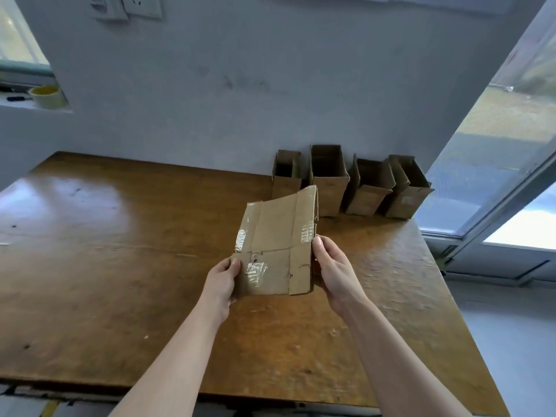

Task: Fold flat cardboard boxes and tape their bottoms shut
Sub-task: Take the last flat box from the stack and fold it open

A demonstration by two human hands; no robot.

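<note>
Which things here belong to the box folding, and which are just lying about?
Job: flat cardboard box, gripped by left hand and right hand; four folded boxes standing by the wall; tape roll on the window ledge; table.
Lying about: wall sockets; small dark object beside the tape roll, too blurred to name.

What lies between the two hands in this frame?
A flattened brown cardboard box; the left hand grips its lower-left corner, the right hand its right edge. Head view.
</note>
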